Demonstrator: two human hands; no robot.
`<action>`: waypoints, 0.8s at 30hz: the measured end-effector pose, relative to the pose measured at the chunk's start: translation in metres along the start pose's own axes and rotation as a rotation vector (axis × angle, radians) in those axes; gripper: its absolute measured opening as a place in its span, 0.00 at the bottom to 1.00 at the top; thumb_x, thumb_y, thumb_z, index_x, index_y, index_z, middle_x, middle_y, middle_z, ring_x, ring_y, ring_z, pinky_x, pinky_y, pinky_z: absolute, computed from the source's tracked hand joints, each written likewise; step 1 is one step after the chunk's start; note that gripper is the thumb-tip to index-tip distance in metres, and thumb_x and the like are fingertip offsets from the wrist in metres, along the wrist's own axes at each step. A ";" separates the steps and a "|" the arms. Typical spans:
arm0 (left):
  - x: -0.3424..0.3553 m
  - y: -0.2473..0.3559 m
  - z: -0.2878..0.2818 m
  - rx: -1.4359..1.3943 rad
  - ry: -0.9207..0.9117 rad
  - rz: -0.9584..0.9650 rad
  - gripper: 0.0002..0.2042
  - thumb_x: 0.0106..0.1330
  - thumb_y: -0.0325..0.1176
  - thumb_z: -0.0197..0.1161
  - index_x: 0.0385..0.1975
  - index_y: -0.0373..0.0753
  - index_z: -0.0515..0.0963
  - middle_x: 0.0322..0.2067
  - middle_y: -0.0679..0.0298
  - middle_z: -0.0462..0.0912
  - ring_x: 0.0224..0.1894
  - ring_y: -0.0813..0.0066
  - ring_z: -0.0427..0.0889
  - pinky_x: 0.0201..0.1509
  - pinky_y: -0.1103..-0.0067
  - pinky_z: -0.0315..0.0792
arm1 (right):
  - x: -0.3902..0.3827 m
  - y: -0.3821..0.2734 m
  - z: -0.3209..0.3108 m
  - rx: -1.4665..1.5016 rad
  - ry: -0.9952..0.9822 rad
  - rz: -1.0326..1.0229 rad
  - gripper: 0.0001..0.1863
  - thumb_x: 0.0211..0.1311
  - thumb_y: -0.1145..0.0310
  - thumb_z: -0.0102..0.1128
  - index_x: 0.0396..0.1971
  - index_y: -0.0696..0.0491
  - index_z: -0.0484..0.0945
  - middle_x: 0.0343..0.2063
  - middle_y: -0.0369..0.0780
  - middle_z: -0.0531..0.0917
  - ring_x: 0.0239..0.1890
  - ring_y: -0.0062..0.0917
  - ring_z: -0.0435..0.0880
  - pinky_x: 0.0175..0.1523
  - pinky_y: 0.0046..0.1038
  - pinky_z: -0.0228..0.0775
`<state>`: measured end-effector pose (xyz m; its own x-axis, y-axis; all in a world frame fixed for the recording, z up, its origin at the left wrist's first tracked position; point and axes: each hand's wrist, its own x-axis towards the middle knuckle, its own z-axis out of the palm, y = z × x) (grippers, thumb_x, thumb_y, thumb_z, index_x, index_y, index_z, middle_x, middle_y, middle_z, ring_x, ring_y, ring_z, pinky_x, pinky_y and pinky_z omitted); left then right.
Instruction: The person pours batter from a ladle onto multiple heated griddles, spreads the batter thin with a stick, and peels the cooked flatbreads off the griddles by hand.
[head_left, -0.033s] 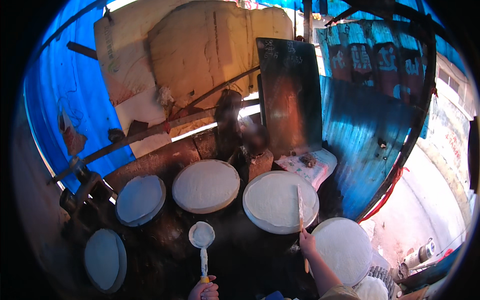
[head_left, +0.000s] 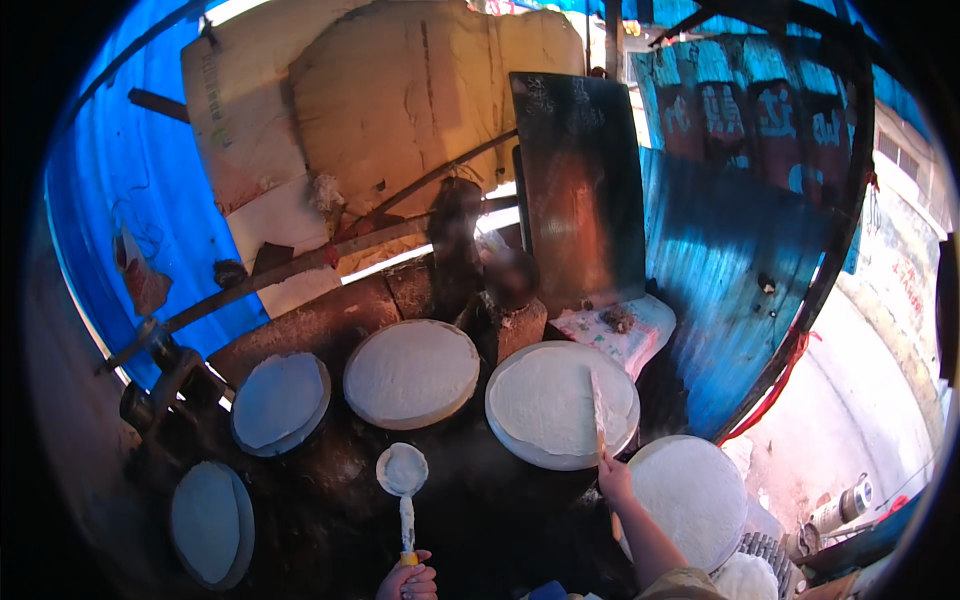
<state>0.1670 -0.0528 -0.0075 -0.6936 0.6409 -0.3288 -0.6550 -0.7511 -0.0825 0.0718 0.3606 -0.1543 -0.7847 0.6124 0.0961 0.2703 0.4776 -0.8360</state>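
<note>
My left hand (head_left: 408, 582) grips the yellow handle end of a batter-coated ladle (head_left: 403, 470), its pale round bowl raised over the dark area between the griddles. In my right hand (head_left: 615, 482) is a long, flat spatula (head_left: 598, 405), closed in the fingers. Its whitish blade reaches over the right part of a round griddle (head_left: 560, 462) covered by a thin white pancake (head_left: 545, 400). I cannot tell whether the blade touches the pancake. Beside my right forearm lies another round white sheet (head_left: 690, 500).
More round griddles with white sheets stand at the centre (head_left: 412, 372), left (head_left: 282, 402) and lower left (head_left: 208, 522). A dark board (head_left: 580, 190) leans behind, near a sooty post (head_left: 458, 225). A pale lump (head_left: 746, 577) and a metal canister (head_left: 852, 497) are at the lower right.
The spatula's blade has tilted slightly to the left over the pancake. My left hand and the ladle have barely moved.
</note>
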 end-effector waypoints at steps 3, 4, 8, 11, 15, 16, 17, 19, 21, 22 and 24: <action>0.025 0.009 0.012 -0.069 0.010 0.008 0.13 0.68 0.30 0.40 0.46 0.34 0.68 0.15 0.69 0.58 0.15 0.84 0.60 0.17 0.88 0.60 | 0.026 -0.008 0.002 -0.060 -0.140 -0.001 0.17 0.56 0.66 0.50 0.46 0.55 0.73 0.28 0.54 0.77 0.35 0.42 0.80 0.38 0.34 0.70; 0.034 0.011 0.015 -0.092 0.003 0.005 0.13 0.68 0.30 0.40 0.46 0.34 0.68 0.15 0.69 0.58 0.15 0.84 0.60 0.17 0.88 0.61 | 0.026 -0.007 -0.001 -0.077 -0.168 -0.003 0.17 0.57 0.66 0.50 0.46 0.54 0.73 0.28 0.54 0.77 0.35 0.42 0.79 0.37 0.34 0.70; 0.063 0.019 0.020 -0.191 -0.065 -0.003 0.14 0.67 0.29 0.40 0.48 0.31 0.65 0.16 0.68 0.59 0.15 0.84 0.61 0.16 0.89 0.61 | -0.011 -0.025 -0.019 -0.010 -0.234 -0.093 0.16 0.58 0.67 0.49 0.46 0.56 0.73 0.29 0.55 0.76 0.37 0.41 0.80 0.39 0.31 0.70; 0.075 0.023 0.026 -0.205 -0.085 0.028 0.14 0.67 0.28 0.40 0.49 0.30 0.65 0.16 0.68 0.60 0.15 0.84 0.62 0.16 0.89 0.61 | -0.050 -0.030 -0.031 0.111 -0.398 0.080 0.17 0.58 0.65 0.52 0.47 0.53 0.73 0.21 0.41 0.80 0.21 0.23 0.78 0.27 0.24 0.68; 0.064 0.035 0.025 -0.242 -0.100 0.094 0.15 0.68 0.29 0.39 0.49 0.29 0.64 0.16 0.67 0.60 0.14 0.84 0.62 0.17 0.88 0.62 | -0.040 -0.057 -0.045 0.535 -0.293 0.506 0.17 0.59 0.63 0.51 0.49 0.50 0.74 0.12 0.28 0.69 0.07 0.11 0.61 0.12 0.16 0.54; 0.057 0.038 0.023 -0.245 -0.111 0.126 0.15 0.68 0.29 0.39 0.49 0.29 0.64 0.16 0.67 0.60 0.14 0.84 0.62 0.17 0.88 0.62 | -0.030 -0.058 -0.041 0.594 -0.178 0.507 0.17 0.61 0.62 0.49 0.51 0.45 0.72 0.07 0.28 0.63 0.05 0.13 0.60 0.09 0.16 0.50; 0.050 0.041 0.020 -0.247 -0.124 0.150 0.15 0.68 0.30 0.38 0.50 0.29 0.64 0.16 0.67 0.60 0.14 0.84 0.62 0.17 0.88 0.62 | -0.020 -0.051 -0.036 0.606 -0.088 0.480 0.17 0.61 0.62 0.49 0.51 0.45 0.72 0.07 0.28 0.62 0.05 0.13 0.60 0.09 0.16 0.49; 0.032 0.049 0.013 -0.260 -0.154 0.186 0.16 0.69 0.31 0.37 0.51 0.28 0.63 0.16 0.67 0.60 0.14 0.84 0.62 0.18 0.87 0.62 | -0.022 -0.044 -0.024 0.531 -0.024 0.450 0.17 0.62 0.62 0.49 0.51 0.44 0.72 0.07 0.28 0.62 0.05 0.13 0.59 0.09 0.16 0.50; 0.013 0.057 0.010 -0.282 -0.185 0.202 0.16 0.69 0.31 0.36 0.51 0.28 0.62 0.16 0.68 0.59 0.14 0.83 0.61 0.18 0.87 0.62 | -0.046 -0.040 -0.012 0.364 -0.054 0.443 0.17 0.62 0.63 0.48 0.51 0.45 0.72 0.08 0.29 0.62 0.05 0.13 0.59 0.09 0.16 0.50; 0.000 0.060 0.006 -0.297 -0.203 0.217 0.16 0.69 0.31 0.36 0.51 0.27 0.62 0.16 0.68 0.59 0.14 0.83 0.61 0.18 0.86 0.63 | -0.059 -0.044 -0.009 0.419 -0.120 0.485 0.18 0.62 0.63 0.48 0.52 0.45 0.71 0.08 0.29 0.62 0.06 0.13 0.59 0.10 0.17 0.51; -0.029 0.071 -0.002 -0.296 -0.207 0.297 0.17 0.68 0.30 0.37 0.52 0.26 0.61 0.15 0.68 0.59 0.13 0.84 0.60 0.19 0.86 0.63 | -0.088 -0.060 -0.010 0.517 -0.262 0.569 0.18 0.62 0.64 0.48 0.53 0.45 0.70 0.08 0.29 0.63 0.06 0.14 0.60 0.11 0.17 0.53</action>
<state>0.1411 -0.1251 -0.0052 -0.9030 0.3872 -0.1864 -0.3264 -0.9001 -0.2885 0.1306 0.2846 -0.1070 -0.7273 0.4756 -0.4948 0.4253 -0.2534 -0.8688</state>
